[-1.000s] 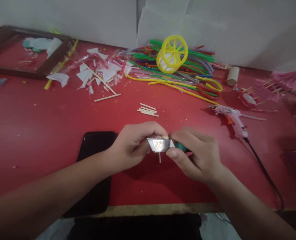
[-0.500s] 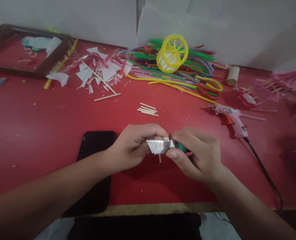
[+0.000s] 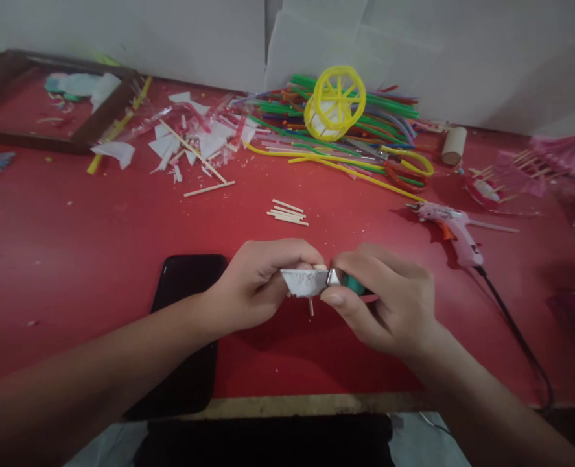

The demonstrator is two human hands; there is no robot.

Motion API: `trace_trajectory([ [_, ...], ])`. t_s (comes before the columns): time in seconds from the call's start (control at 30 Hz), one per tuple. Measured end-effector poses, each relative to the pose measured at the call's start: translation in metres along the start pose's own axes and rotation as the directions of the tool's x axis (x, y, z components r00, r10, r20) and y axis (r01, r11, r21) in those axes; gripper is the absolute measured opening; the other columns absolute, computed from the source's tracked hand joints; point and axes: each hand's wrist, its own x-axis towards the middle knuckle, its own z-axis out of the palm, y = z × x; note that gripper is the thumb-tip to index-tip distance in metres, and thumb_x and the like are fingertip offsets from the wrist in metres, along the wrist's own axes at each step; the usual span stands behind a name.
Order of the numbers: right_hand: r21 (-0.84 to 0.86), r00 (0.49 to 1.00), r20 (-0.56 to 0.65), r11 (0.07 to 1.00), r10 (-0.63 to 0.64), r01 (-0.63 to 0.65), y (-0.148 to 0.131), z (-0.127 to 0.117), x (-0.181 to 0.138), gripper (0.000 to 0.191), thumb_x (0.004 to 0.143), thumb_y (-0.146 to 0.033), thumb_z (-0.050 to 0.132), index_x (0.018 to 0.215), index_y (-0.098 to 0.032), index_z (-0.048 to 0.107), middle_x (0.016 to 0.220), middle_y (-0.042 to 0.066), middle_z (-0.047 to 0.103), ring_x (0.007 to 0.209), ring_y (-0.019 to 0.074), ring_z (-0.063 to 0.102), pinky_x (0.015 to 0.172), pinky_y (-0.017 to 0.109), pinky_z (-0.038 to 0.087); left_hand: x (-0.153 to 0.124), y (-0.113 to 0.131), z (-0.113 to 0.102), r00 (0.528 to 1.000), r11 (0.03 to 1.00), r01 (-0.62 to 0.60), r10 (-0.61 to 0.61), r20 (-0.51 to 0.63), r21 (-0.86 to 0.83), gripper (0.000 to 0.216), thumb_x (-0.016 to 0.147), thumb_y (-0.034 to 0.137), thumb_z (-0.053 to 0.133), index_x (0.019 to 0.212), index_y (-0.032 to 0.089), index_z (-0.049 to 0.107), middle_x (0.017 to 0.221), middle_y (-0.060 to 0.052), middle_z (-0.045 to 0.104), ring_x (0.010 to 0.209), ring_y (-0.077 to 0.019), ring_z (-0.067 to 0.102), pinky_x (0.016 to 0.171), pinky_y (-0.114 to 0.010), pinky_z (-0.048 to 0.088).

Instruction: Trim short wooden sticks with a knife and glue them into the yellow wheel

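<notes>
My right hand (image 3: 387, 295) is closed round the green handle of a cutter knife (image 3: 304, 283), thumb in front. Its wide silver blade points left, toward my left hand (image 3: 255, 282). The fingers of my left hand are pinched on a thin wooden stick (image 3: 311, 307), whose lower end shows beneath the blade. A pale end also shows above the blade, by the left fingertips. The blade lies across the stick and hides its middle. Beyond my hands, several short cut sticks (image 3: 288, 213) lie in a small bunch on the red table (image 3: 248, 224).
Below my left forearm lies a black phone (image 3: 190, 279). A pink glue gun (image 3: 455, 230) with its cord is at the right. Farther back are scraps (image 3: 209, 139), longer sticks (image 3: 209, 189), pipe cleaners (image 3: 389, 107), scissors (image 3: 384, 152), a yellow wheeled piece (image 3: 338, 97) and a brown frame (image 3: 80, 133).
The knife blade has shifted slightly left and its face has turned, looking duller now. My right hand has moved a little with it. My left hand stays nearly still on the stick.
</notes>
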Motion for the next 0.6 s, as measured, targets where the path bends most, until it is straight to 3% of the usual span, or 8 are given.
trace_trajectory([
  [0.4, -0.043, 1.0, -0.018, 0.999, 0.006, -0.007, -0.002, -0.002, 0.001, 0.035, 0.092, -0.047, 0.053, 0.078, -0.017, 0.063, 0.059, -0.002, 0.054, 0.053, 0.0085, 0.044, 0.051, 0.024, 0.033, 0.003, -0.002, 0.002, 0.998, 0.998, -0.044, 0.047, -0.049, 0.053, 0.034, 0.072, -0.01, 0.041, 0.085, 0.017, 0.058, 0.072, 0.004, 0.067, 0.062, -0.0057, 0.062, 0.056, -0.013, 0.045],
  [0.53, -0.068, 1.0, -0.015, 0.998, 0.005, -0.006, 0.005, -0.004, 0.002, 0.036, 0.092, -0.049, 0.053, 0.079, -0.018, 0.064, 0.06, -0.001, 0.056, 0.053, 0.0086, 0.046, 0.052, 0.024, 0.034, 0.0, 0.0, 0.002, 0.997, 0.999, -0.036, 0.038, -0.065, 0.038, 0.026, 0.08, -0.004, 0.044, 0.081, 0.018, 0.058, 0.068, 0.003, 0.064, 0.06, -0.008, 0.062, 0.056, -0.016, 0.048],
  [0.6, -0.099, 0.997, -0.038, 0.992, 0.07, -0.073, 0.015, -0.01, 0.001, 0.032, 0.093, -0.045, 0.053, 0.079, -0.019, 0.063, 0.061, -0.001, 0.057, 0.054, 0.0087, 0.048, 0.052, 0.024, 0.034, -0.002, 0.001, 0.002, 0.997, 0.998, -0.058, 0.056, -0.06, -0.028, 0.024, 0.087, 0.0, 0.044, 0.079, 0.018, 0.057, 0.067, 0.002, 0.062, 0.06, -0.0091, 0.061, 0.059, -0.019, 0.05],
])
